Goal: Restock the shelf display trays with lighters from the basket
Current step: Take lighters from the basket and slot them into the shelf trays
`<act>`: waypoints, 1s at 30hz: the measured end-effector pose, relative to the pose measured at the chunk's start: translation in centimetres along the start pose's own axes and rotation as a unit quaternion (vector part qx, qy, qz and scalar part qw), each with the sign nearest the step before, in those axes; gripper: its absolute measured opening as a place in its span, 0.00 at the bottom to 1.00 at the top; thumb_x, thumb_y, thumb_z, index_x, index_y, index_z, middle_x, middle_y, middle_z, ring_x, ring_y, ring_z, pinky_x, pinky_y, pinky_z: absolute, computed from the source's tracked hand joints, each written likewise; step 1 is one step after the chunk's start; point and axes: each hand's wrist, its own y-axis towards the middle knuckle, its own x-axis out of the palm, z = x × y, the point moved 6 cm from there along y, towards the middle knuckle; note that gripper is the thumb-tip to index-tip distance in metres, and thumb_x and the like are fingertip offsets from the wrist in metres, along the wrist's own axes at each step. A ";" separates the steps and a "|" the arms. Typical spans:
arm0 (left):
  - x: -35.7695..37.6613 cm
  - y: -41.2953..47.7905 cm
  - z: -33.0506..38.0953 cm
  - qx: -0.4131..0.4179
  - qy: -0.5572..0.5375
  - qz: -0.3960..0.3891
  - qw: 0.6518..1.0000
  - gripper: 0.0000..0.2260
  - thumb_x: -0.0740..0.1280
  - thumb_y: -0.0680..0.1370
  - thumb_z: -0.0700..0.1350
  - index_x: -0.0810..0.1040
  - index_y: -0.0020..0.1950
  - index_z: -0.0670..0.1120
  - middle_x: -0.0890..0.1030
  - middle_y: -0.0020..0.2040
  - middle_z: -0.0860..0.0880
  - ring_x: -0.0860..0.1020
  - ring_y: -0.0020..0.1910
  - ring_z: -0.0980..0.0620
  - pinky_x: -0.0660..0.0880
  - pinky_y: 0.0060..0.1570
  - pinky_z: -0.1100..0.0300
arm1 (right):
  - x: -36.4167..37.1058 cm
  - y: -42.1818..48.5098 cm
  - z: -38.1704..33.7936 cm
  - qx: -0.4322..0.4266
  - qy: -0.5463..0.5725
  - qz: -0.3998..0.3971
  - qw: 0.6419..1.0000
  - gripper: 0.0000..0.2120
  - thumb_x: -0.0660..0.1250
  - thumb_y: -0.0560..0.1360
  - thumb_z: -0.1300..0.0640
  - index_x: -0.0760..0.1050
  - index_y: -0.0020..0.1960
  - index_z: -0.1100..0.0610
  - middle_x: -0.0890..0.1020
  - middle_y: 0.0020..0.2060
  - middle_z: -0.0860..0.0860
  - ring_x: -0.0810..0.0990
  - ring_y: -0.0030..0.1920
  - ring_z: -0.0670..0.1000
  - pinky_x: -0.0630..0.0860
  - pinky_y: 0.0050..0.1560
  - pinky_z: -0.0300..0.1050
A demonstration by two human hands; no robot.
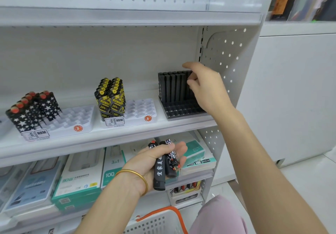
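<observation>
Right hand [205, 86] raised to the black display tray [181, 109] at the right end of the white shelf [109, 139], fingers curled against the tops of its back-row black lighters [172, 86]; cannot tell if it pinches one. Left hand [154, 161] lower, palm up, grips a bundle of patterned lighters [160, 172]. White basket [158, 222] with an orange handle below.

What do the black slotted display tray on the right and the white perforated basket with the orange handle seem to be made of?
Black slotted display tray: probably moulded plastic, matt; its slot ribs are even and give no shine. White perforated basket: plastic too, it seems, slightly glossy, with regular moulded holes; orange handle looks like smooth plastic.
</observation>
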 end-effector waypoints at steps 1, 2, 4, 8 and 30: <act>-0.2 0.0 0.0 0.005 0.001 0.000 1.000 0.26 0.68 0.65 0.33 0.71 0.63 0.31 0.83 0.48 0.35 0.84 0.39 0.44 0.80 0.31 0.52 | -0.6 -1.0 -0.7 -0.004 0.009 0.021 1.000 0.18 0.58 0.76 0.67 0.73 0.62 0.53 0.77 0.44 0.51 0.77 0.44 0.53 0.76 0.50 0.51; -0.4 -0.1 0.0 0.008 0.003 0.000 1.000 0.26 0.68 0.65 0.33 0.71 0.63 0.32 0.83 0.48 0.35 0.84 0.40 0.44 0.80 0.31 0.53 | -0.9 -2.2 -1.5 -0.004 0.032 0.024 0.999 0.16 0.60 0.75 0.67 0.75 0.58 0.53 0.77 0.41 0.50 0.78 0.42 0.52 0.76 0.48 0.48; -1.0 -0.3 0.0 0.014 0.010 0.003 1.000 0.25 0.68 0.64 0.34 0.72 0.61 0.32 0.83 0.46 0.35 0.84 0.39 0.44 0.80 0.31 0.53 | -0.4 -5.3 -2.8 0.014 0.099 -0.042 0.994 0.11 0.62 0.74 0.66 0.77 0.51 0.53 0.78 0.36 0.47 0.79 0.35 0.46 0.74 0.39 0.38; -2.7 -1.1 -0.1 0.025 0.019 0.015 0.999 0.26 0.71 0.64 0.37 0.74 0.61 0.34 0.83 0.46 0.35 0.83 0.37 0.41 0.81 0.34 0.51 | 3.0 -10.7 -3.7 0.069 0.145 -0.237 0.958 0.07 0.64 0.75 0.64 0.77 0.45 0.53 0.81 0.31 0.50 0.80 0.30 0.45 0.72 0.29 0.34; -13.7 -13.0 6.3 0.120 -0.091 0.114 0.982 0.21 0.68 0.67 0.41 0.74 0.59 0.40 0.82 0.39 0.41 0.82 0.30 0.51 0.75 0.22 0.64 | 10.4 -10.8 -17.5 0.000 0.269 -0.284 0.920 0.10 0.65 0.75 0.66 0.75 0.48 0.52 0.81 0.41 0.54 0.82 0.37 0.53 0.80 0.40 0.45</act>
